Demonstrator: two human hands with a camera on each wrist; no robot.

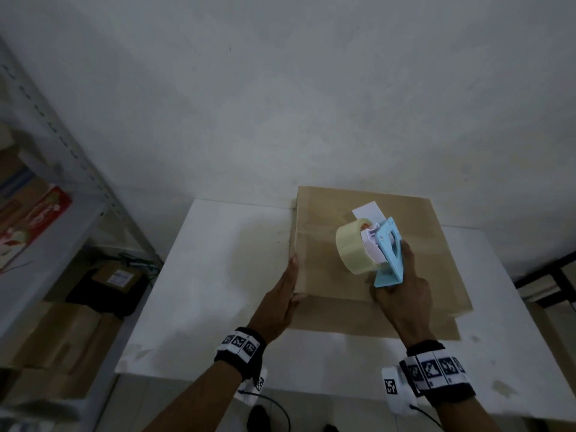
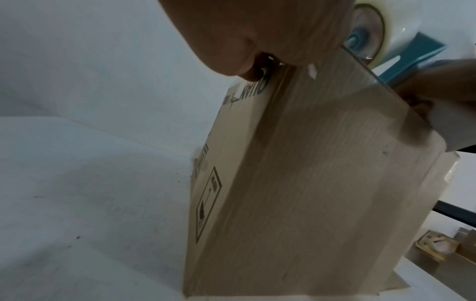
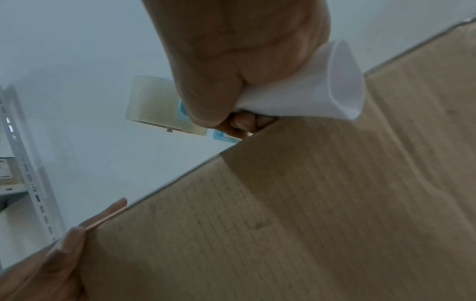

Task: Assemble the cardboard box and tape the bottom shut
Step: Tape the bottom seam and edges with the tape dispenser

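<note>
Two hands are working one box (image 1: 330,244) here. It's sitting on a white table (image 1: 218,275), taking up the stretch from centre out toward 3 o'clock, with its closed flaps facing up and the flap seam running 9 to 3. Its far edge is sitting close against the wall (image 1: 280,88).

Left hand (image 1: 280,304) is lying flat against the box's 9 o'clock side, fingers straight and pointing toward 12, thumb resting near the top edge, not gripping anything. Right hand (image 1: 402,291) is wrapping tight around the handle of a blue tape gun (image 1: 388,257), holding it over the box top near the 6 o'clock edge, with the roll (image 1: 352,247) on the 9 o'clock side and the nose aiming toward 12.

Can't tell whether the gun is actually touching the cardboard. Printing on the box's side is showing in the left wrist view, but it's mostly unreadable. A shelf (image 1: 46,213) of blurry cartons is standing off at 9 o'clock.
</note>
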